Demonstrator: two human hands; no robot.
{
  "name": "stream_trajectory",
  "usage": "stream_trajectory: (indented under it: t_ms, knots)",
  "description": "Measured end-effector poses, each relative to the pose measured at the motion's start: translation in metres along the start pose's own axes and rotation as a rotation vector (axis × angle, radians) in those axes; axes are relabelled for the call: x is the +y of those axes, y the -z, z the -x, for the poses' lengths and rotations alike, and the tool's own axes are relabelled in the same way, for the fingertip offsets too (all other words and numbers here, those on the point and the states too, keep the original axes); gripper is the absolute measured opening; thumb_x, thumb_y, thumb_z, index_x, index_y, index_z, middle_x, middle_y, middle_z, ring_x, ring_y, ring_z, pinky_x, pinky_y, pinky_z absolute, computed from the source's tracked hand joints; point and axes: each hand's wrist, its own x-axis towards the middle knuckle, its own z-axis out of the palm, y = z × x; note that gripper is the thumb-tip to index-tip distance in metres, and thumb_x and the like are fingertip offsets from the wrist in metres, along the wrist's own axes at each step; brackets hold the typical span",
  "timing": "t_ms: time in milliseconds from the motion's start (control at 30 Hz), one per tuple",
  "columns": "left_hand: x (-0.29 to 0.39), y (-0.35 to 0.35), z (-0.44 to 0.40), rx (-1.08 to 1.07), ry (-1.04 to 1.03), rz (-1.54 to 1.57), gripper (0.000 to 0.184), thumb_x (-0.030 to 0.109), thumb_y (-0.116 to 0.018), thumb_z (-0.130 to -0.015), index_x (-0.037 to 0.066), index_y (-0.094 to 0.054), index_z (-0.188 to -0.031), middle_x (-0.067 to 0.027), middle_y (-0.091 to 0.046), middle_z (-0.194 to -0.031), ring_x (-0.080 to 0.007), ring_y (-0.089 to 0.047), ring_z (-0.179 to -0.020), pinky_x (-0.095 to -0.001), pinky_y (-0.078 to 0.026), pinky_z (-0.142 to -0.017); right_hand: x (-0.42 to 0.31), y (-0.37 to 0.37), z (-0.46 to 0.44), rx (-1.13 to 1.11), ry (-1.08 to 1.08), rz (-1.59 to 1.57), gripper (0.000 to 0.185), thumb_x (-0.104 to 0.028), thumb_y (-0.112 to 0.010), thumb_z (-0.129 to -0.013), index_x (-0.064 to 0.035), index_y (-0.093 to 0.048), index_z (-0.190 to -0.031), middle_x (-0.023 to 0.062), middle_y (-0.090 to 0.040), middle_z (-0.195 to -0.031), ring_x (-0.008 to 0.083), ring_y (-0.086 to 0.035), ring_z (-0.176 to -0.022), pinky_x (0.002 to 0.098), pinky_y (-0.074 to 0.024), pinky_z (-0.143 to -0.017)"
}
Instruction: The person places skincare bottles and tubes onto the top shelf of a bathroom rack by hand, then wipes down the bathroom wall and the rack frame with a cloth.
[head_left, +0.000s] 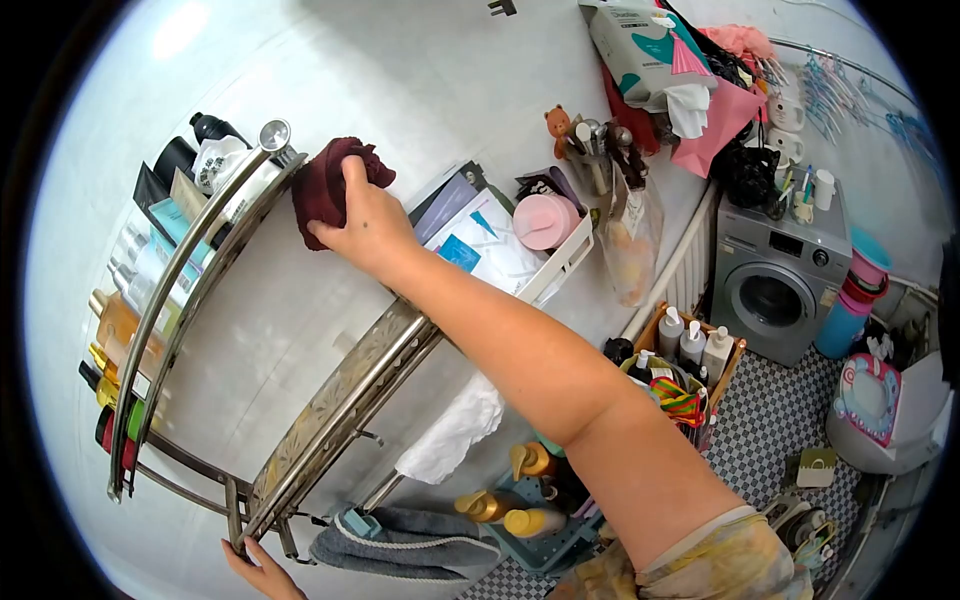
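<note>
My right hand (375, 220) grips a dark red cloth (325, 195), bunched up against the upper end of a metal rack (335, 430) on the white wall. At the bottom left, my left hand (268, 575) holds the rack's lower corner, with fingers and thumb around the metal; part of the hand is cut off by the frame edge. Bottles and tubes (150, 260) stand along the rack's railed upper shelf. The rack's patterned lower shelf bears nothing that I can see. My right forearm passes over its end.
A white basket (560, 265) with a pink jar sits beside my right forearm. Below the rack hang a white cloth (455, 430) and a grey towel (400, 545). A teal basket (545, 550) holds pump bottles. A washing machine (770, 300) and toilet (890, 420) stand to the right.
</note>
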Motion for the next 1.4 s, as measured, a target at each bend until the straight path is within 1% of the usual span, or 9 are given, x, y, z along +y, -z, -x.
stream_trajectory:
  t_ms: [333,533,600,733,800,1067,1100,1233,1400]
  knots:
    - [0.003,0.003,0.000,-0.015,0.001,-0.027,0.051,0.024,-0.051,-0.090,-0.004,-0.035,-0.129,-0.0190,-0.042,-0.125,-0.0250,-0.045,-0.112,-0.0330,-0.033,-0.096,0.019,-0.001,0.009,-0.018,0.006,-0.054,0.056,-0.023,-0.070,-0.069,-0.0030,-0.029,-0.102,0.0221,-0.058,-0.085,0.0378,-0.058,-0.080,0.0408,-0.0462,-0.067]
    - [0.011,0.003,0.002,-0.023,0.009,-0.005,0.052,0.025,-0.052,-0.089,-0.004,-0.035,-0.129,-0.0187,-0.042,-0.125,-0.0253,-0.045,-0.111,-0.0331,-0.033,-0.096,0.034,0.008,0.016,-0.142,-0.007,-0.097,0.055,-0.024,-0.070,-0.070,-0.0023,-0.030,-0.102,0.0209,-0.058,-0.090,0.0334,-0.060,-0.084,0.0384,-0.0466,-0.071]
    - [0.013,0.004,0.002,-0.012,0.007,-0.020,0.052,0.025,-0.052,-0.089,-0.004,-0.035,-0.129,-0.0187,-0.042,-0.125,-0.0253,-0.045,-0.111,-0.0331,-0.033,-0.096,0.042,0.007,0.019,-0.138,0.056,-0.162,0.060,-0.024,-0.071,-0.067,-0.0009,-0.029,-0.103,0.0262,-0.057,-0.086,0.0400,-0.058,-0.081,0.0425,-0.0469,-0.069]
    - [0.011,0.005,0.001,-0.046,0.031,-0.009,0.052,0.025,-0.052,-0.090,-0.004,-0.035,-0.129,-0.0187,-0.042,-0.124,-0.0249,-0.045,-0.111,-0.0330,-0.034,-0.095,0.047,0.015,0.025,-0.198,0.020,-0.183,0.061,-0.025,-0.071,-0.066,-0.0012,-0.029,-0.103,0.0265,-0.057,-0.088,0.0399,-0.057,-0.083,0.0426,-0.0465,-0.071]
    - [0.015,0.004,0.003,-0.050,0.056,0.030,0.052,0.025,-0.051,-0.090,-0.004,-0.035,-0.129,-0.0187,-0.043,-0.124,-0.0249,-0.045,-0.111,-0.0330,-0.034,-0.095,0.047,0.022,0.030,-0.283,-0.037,-0.112,0.059,-0.024,-0.072,-0.069,-0.0011,-0.031,-0.105,0.0222,-0.054,-0.098,0.0309,-0.057,-0.092,0.0366,-0.0458,-0.077]
    - [0.037,0.004,0.008,-0.002,0.046,-0.016,0.049,0.019,-0.052,-0.089,-0.004,-0.035,-0.129,-0.0191,-0.042,-0.124,-0.0260,-0.047,-0.109,-0.0330,-0.037,-0.093,0.060,0.040,0.040,-0.437,-0.050,-0.253,0.066,-0.025,-0.072,-0.070,0.0019,-0.031,-0.114,0.0214,-0.048,-0.110,0.0274,-0.048,-0.107,0.0345,-0.0397,-0.089]
    - [0.038,0.004,0.008,0.002,0.060,-0.009,0.049,0.019,-0.052,-0.089,-0.004,-0.035,-0.129,-0.0190,-0.042,-0.124,-0.0258,-0.047,-0.109,-0.0330,-0.037,-0.093,0.063,0.036,0.040,-0.355,0.039,-0.191,0.062,-0.023,-0.073,-0.067,-0.0009,-0.031,-0.108,0.0225,-0.053,-0.100,0.0323,-0.055,-0.095,0.0377,-0.0441,-0.079]
    - [0.046,0.005,0.010,0.011,0.069,0.012,0.050,0.019,-0.053,-0.089,-0.003,-0.034,-0.130,-0.0182,-0.042,-0.124,-0.0250,-0.048,-0.108,-0.0332,-0.036,-0.094,0.055,0.023,0.028,-0.260,0.115,-0.099,0.057,-0.027,-0.073,-0.067,-0.0036,-0.031,-0.098,0.0227,-0.052,-0.092,0.0370,-0.054,-0.086,0.0401,-0.0435,-0.073]
    - [0.039,0.001,0.012,0.046,0.018,0.034,0.049,0.018,-0.053,-0.088,-0.003,-0.035,-0.129,-0.0180,-0.042,-0.122,-0.0260,-0.043,-0.112,-0.0346,-0.033,-0.095,0.042,0.014,0.009,-0.205,0.159,-0.122,0.057,-0.030,-0.072,-0.069,-0.0011,-0.034,-0.100,0.0225,-0.054,-0.093,0.0348,-0.055,-0.087,0.0390,-0.0436,-0.076]
